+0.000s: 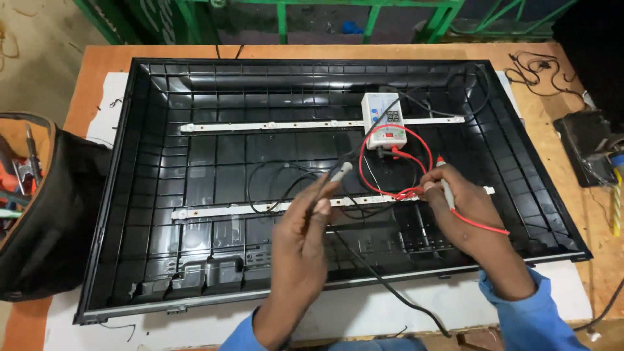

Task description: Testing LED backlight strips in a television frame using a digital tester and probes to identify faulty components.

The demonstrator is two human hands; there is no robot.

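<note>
Left hand (305, 224) grip pinches black probe (333, 177); right hand (465, 208) pinches red probe (446, 185), both angled onto lower light strip (221, 209).

Inside the black panel shell (162, 214) we find open floor to the left, between the two white light strips (273, 125). Right of centre it's crowded: white tester box (383, 120), looped red lead (416, 162), black lead (273, 188) trailing across. Raised rim all round. Tool bag (45, 214) crowds the left edge.
</note>
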